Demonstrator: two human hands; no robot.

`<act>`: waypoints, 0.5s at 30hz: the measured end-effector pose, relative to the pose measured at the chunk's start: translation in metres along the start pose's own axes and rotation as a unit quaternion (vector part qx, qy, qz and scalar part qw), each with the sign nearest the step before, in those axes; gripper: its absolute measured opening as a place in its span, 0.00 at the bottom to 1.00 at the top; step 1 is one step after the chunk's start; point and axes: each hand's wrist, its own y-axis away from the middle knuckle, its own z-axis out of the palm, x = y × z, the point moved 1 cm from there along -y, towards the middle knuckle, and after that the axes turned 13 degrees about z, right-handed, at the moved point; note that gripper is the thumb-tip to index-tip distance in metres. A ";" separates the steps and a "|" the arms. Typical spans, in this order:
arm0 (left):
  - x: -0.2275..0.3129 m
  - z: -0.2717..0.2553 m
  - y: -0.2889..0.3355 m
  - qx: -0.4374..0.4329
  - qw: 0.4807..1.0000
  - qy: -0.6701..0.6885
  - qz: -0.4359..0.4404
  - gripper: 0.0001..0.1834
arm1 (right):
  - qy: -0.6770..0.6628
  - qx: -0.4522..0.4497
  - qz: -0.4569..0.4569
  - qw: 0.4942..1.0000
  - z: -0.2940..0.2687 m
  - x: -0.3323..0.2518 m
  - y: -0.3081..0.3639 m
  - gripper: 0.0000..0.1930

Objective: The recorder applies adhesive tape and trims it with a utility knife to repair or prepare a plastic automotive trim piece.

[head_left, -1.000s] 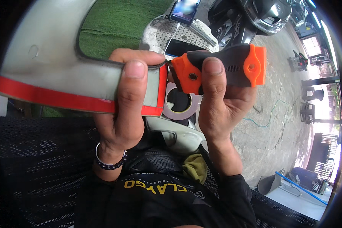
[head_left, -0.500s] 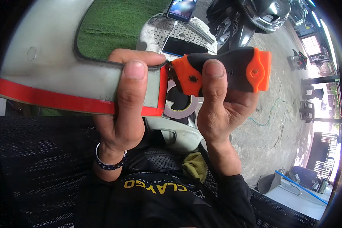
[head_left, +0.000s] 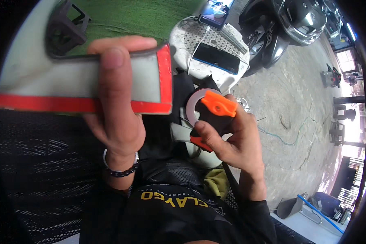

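In my left hand (head_left: 120, 93) I grip a pale grey curved panel (head_left: 144, 77), thumb over its face and fingers behind. Red tape strips (head_left: 53, 103) run along its lower edge and right end. My right hand (head_left: 236, 140), lower and apart from the panel, is closed around an orange-and-black scraper (head_left: 218, 105), now tilted so one orange end points up. Partly behind the scraper is a pale ring-shaped tape roll (head_left: 193, 105). Another pale grey part (head_left: 182, 134) lies beneath, by my lap.
A white stool (head_left: 183, 44) ahead carries a dark phone (head_left: 217, 57), a propped lit phone (head_left: 216, 14) and a cable. A dark motorcycle (head_left: 303, 20) stands at the far right. A plastic stool (head_left: 67, 30) is on green turf; a yellow cloth (head_left: 216, 182) lies beside my lap.
My right hand has drawn the scraper down and away from the panel's end, turning it upright. My left hand and the panel have shifted left and slightly up in view.
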 end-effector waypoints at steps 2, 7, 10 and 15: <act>0.005 0.004 0.008 0.043 0.990 0.093 -0.102 0.20 | 0.016 -0.004 -0.014 1.000 0.003 -0.004 -0.005 0.17; 0.000 0.006 0.011 0.067 0.951 0.232 -0.193 0.20 | -0.076 0.054 -0.120 0.988 0.007 -0.010 -0.011 0.17; -0.003 0.002 0.012 0.046 0.930 0.307 -0.196 0.20 | -0.076 0.053 -0.091 0.992 0.001 -0.020 -0.009 0.17; 0.002 0.005 0.010 0.071 0.854 0.440 -0.269 0.19 | 0.030 -0.014 -0.035 0.999 0.003 -0.004 -0.014 0.17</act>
